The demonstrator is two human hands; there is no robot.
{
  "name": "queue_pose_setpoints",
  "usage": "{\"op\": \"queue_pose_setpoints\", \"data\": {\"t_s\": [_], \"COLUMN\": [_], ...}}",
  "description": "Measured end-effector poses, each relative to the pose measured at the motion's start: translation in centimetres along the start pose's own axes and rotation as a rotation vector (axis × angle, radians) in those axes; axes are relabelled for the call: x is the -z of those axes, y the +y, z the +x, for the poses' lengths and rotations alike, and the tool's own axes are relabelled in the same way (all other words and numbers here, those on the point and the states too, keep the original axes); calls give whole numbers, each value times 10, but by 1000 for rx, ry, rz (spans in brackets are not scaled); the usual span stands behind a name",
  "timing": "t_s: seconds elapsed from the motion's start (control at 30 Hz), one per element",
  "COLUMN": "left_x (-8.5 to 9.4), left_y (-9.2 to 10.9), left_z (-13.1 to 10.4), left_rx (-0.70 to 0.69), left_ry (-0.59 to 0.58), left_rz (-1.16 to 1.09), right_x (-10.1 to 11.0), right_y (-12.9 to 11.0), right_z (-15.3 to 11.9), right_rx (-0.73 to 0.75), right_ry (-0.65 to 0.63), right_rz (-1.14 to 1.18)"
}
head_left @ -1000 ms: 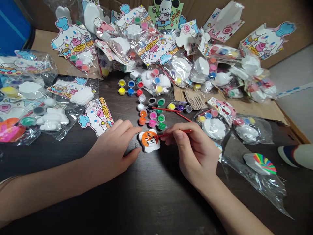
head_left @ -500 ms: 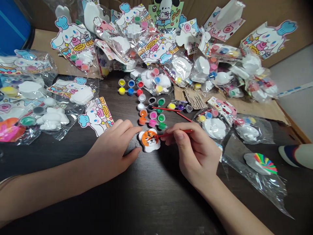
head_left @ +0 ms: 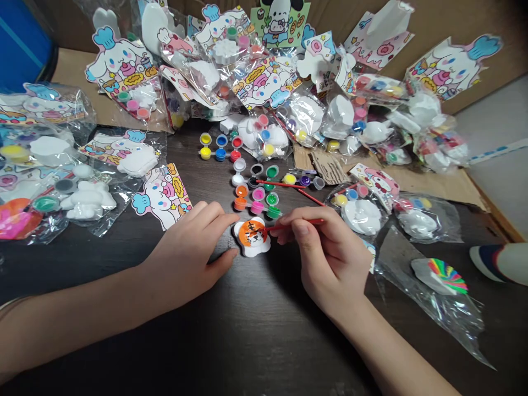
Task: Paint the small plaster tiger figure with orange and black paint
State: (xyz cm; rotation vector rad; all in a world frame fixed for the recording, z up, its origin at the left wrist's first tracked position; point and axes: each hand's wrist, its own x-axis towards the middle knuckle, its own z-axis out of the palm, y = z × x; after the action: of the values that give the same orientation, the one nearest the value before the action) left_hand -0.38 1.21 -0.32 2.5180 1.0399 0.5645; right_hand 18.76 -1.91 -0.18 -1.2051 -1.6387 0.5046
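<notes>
A small white bear-shaped plaster figurine (head_left: 252, 252) lies face up on the dark table. Most of its face is painted orange, with black marks, eyes and a nose. My left hand (head_left: 193, 245) steadies it, thumb and index fingertip at its left edge. In my right hand (head_left: 330, 253) a thin red paintbrush (head_left: 282, 226) is pinched between thumb and fingers, its tip on the orange face. Just beyond the figurine stand open paint pots, among them orange (head_left: 240, 203), pink (head_left: 257, 207) and green (head_left: 273, 211).
More pots, yellow (head_left: 205, 153), blue (head_left: 221, 154) and red (head_left: 236, 155), sit further back. Two red brushes (head_left: 280, 183) lie across the pots. Bagged plaster kits (head_left: 264, 88) crowd the back and the left side (head_left: 88, 201). A torn clear bag (head_left: 429, 308) and a cup (head_left: 501, 261) are at right.
The brush tip has shifted very slightly on the orange face, and my right hand has moved a touch left. My left hand and the figurine stay where they were.
</notes>
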Motion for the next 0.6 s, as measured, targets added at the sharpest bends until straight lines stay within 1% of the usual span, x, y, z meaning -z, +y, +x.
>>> {"op": "queue_pose_setpoints", "data": {"t_s": [0.17, 0.6], "left_x": [0, -1], "left_y": [-1, 0], "left_z": [0, 0], "left_rx": [11, 1], "left_ry": [-15, -1], "left_rz": [16, -16], "right_x": [0, -1], "right_y": [-1, 0], "right_z": [0, 0], "right_rx": [-6, 7], "right_ry": [6, -8], "right_rz": [-10, -1]}}
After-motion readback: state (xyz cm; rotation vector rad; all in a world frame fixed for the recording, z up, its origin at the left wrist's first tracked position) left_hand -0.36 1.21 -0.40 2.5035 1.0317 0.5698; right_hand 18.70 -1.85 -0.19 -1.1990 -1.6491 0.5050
